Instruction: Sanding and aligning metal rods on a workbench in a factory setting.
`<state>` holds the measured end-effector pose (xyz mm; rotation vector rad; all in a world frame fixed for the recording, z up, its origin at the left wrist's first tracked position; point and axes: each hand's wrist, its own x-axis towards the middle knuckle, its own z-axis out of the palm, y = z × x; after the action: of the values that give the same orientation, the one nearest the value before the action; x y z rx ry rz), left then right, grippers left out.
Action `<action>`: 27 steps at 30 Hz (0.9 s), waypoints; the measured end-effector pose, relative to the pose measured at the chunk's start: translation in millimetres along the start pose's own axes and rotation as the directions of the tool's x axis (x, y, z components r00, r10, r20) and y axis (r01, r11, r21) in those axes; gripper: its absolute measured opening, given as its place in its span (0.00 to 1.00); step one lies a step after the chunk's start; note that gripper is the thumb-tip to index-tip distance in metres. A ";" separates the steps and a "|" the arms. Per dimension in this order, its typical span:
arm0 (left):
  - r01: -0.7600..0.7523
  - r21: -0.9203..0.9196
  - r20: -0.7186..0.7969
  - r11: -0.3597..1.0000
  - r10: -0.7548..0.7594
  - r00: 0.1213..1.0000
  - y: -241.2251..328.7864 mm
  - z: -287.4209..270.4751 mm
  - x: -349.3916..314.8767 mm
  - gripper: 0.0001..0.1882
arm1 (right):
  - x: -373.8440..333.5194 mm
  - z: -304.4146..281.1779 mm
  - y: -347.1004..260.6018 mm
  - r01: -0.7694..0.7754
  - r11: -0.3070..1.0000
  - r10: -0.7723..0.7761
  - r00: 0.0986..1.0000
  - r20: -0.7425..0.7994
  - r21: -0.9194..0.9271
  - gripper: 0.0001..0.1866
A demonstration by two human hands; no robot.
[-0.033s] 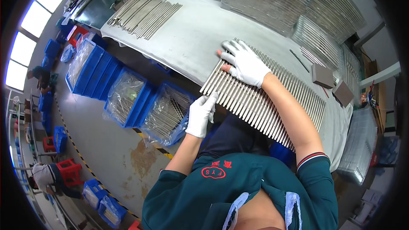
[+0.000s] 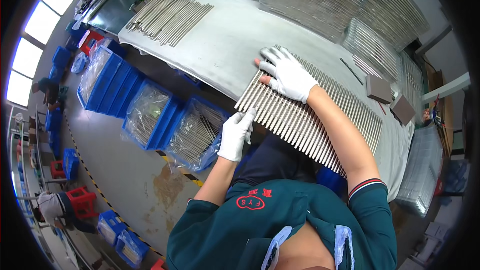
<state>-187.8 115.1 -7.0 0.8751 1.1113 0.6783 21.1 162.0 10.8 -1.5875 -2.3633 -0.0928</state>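
Note:
A long row of slim metal rods point(image 2: 290, 122) lies side by side across the near edge of the white-covered table point(image 2: 235, 30). My right hand point(image 2: 292, 77), in a white glove with the thumb and one fingertip bare, rests over the far part of the rods at the row's left end, fingers stretched out. My left hand point(image 2: 235, 135), also gloved, is at the near ends of the leftmost rods. Its thumb and fingers pinch a rod end there; the exact grip is partly hidden by the glove.
Another batch of rods point(image 2: 170, 17) lies at the table's far left. Clear trays of rods point(image 2: 310, 10) are stacked along the back. A dark thin tool point(image 2: 351, 71) and two brown-grey blocks point(image 2: 378, 89) lie on the right. Blue crates point(image 2: 172, 125) with plastic-lined rods stand left of the table.

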 end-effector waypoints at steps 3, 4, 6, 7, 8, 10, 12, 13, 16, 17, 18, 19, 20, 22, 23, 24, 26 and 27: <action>-0.042 -0.002 0.019 0.999 0.042 0.999 -0.5 -1.1 3.7 0.13 | 0.1 0.3 -0.3 0.003 1.000 -0.003 1.000 -0.003 0.009 0.26; -0.043 -0.002 0.018 0.999 0.043 0.999 -1.3 -0.5 6.0 0.13 | 0.4 0.1 -0.5 0.009 1.000 -0.009 1.000 -0.002 0.011 0.26; -0.122 -0.172 -0.013 0.978 0.122 0.992 -3.6 1.3 9.9 0.13 | 1.4 -0.5 -2.4 0.007 1.000 -0.007 1.000 -0.005 0.007 0.26; -0.122 -0.173 -0.011 0.977 0.122 0.992 -4.0 1.7 11.0 0.13 | 1.3 -1.1 -2.2 0.002 1.000 -0.002 1.000 -0.006 0.001 0.26; -0.108 -0.163 -0.008 0.981 0.108 0.994 -4.2 1.7 11.7 0.13 | 1.1 -2.0 -2.1 0.001 1.000 -0.001 1.000 -0.006 -0.002 0.26; -0.094 -0.155 -0.005 0.983 0.094 0.996 -4.4 0.8 11.7 0.13 | 0.6 -3.0 -2.3 0.002 1.000 -0.002 1.000 0.009 0.005 0.25; -0.058 -0.156 -0.001 0.986 0.059 0.998 -4.7 -1.3 9.9 0.12 | 0.8 -2.1 -2.4 0.003 1.000 -0.003 1.000 0.004 0.001 0.25; -0.058 -0.157 -0.001 0.986 0.059 0.998 -5.1 -2.0 9.8 0.12 | 1.0 -1.9 -2.6 0.003 1.000 -0.003 1.000 -0.003 -0.003 0.25; -0.068 -0.091 -0.015 0.993 0.067 0.998 -5.0 -1.8 9.9 0.13 | 0.6 -2.6 -1.9 0.002 1.000 -0.002 1.000 0.001 0.014 0.26; -0.087 -0.122 -0.010 0.989 0.086 0.996 -3.1 -0.3 9.6 0.13 | 0.6 -2.2 -1.9 0.002 1.000 -0.002 1.000 0.001 0.014 0.26; -0.105 -0.152 -0.006 0.983 0.106 0.994 -1.7 0.9 10.0 0.13 | 0.6 -1.5 -1.8 0.000 1.000 0.000 1.000 -0.001 0.009 0.26; -0.107 -0.153 -0.007 0.982 0.107 0.994 -1.8 1.0 11.5 0.13 | 1.2 -1.3 -2.2 0.000 1.000 0.000 1.000 -0.003 0.005 0.26; -0.116 -0.169 -0.025 0.979 0.114 0.993 -2.9 0.6 14.0 0.13 | 1.6 -1.8 -2.4 0.002 1.000 -0.002 1.000 -0.004 0.005 0.26; -0.126 -0.186 -0.042 0.974 0.120 0.992 -4.3 -0.1 16.7 0.14 | 1.4 -2.4 -2.1 0.004 1.000 -0.004 1.000 0.011 0.014 0.26; -0.128 -0.179 -0.047 0.976 0.121 0.991 -4.8 -0.4 17.5 0.14 | 1.6 -1.9 -2.0 0.004 1.000 -0.004 1.000 0.011 0.013 0.26; -0.130 -0.171 -0.053 0.977 0.122 0.991 -4.8 -0.9 17.9 0.14 | 2.0 -1.1 -2.2 0.000 1.000 0.000 1.000 0.013 0.007 0.27; -0.114 -0.165 -0.047 0.980 0.108 0.993 -3.8 -1.7 16.8 0.14 | 1.4 -1.2 -1.4 -0.007 1.000 0.007 1.000 0.014 -0.001 0.27; -0.098 -0.158 -0.043 0.982 0.092 0.995 -3.4 -2.3 16.3 0.13 | 0.9 -1.5 -1.0 -0.008 1.000 0.008 1.000 0.015 0.000 0.27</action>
<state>-184.7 127.4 -18.0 0.7843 1.0360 0.8539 20.2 162.1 12.6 -1.6027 -2.3675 -0.0793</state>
